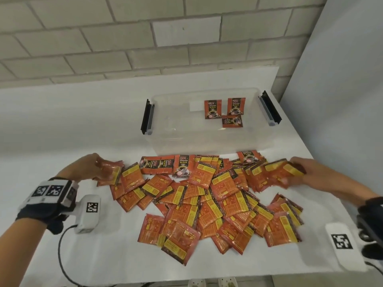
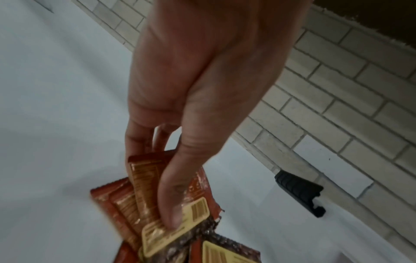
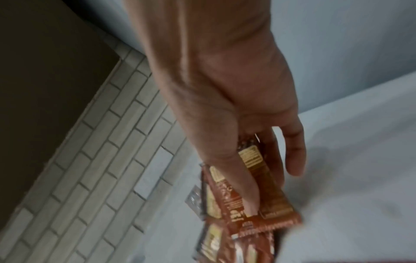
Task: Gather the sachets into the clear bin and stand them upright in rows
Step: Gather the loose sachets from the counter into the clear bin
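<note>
Sachets heaped on table, just before bin; three already inside. Left hand pinches a few at pile's left edge, right hand at right edge. Bin lies straight beyond, midway between hands.

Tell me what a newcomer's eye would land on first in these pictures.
First the big heap of orange sachets spread across the white table, most showing their yellow-label backs. Behind it stands the clear bin, nearly bare, with just three sachets inside at its far right. The left hand and right hand each hold sachets at the heap's outer edges.
</note>
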Action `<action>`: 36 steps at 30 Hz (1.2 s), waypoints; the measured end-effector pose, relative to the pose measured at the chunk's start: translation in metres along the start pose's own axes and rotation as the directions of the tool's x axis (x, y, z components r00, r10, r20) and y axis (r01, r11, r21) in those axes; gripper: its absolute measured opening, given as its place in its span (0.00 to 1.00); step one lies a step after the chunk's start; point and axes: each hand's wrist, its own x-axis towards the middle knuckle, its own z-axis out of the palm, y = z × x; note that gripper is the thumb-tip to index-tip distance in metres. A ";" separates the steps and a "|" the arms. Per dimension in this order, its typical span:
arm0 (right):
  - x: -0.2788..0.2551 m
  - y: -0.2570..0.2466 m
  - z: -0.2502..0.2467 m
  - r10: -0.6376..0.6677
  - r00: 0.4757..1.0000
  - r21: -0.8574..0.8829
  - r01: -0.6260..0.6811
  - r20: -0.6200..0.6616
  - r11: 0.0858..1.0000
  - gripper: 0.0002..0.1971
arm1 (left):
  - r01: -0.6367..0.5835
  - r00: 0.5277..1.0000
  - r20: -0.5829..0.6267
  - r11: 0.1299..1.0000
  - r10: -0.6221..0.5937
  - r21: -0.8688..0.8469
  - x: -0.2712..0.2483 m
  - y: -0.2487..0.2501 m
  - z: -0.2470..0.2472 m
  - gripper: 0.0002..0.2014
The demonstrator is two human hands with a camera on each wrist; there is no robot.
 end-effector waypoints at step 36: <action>0.042 -0.056 0.036 0.043 0.998 0.278 -0.029 -0.046 0.960 0.11 | -0.003 0.992 0.123 0.981 0.028 -0.196 -0.013 -0.008 0.001 0.32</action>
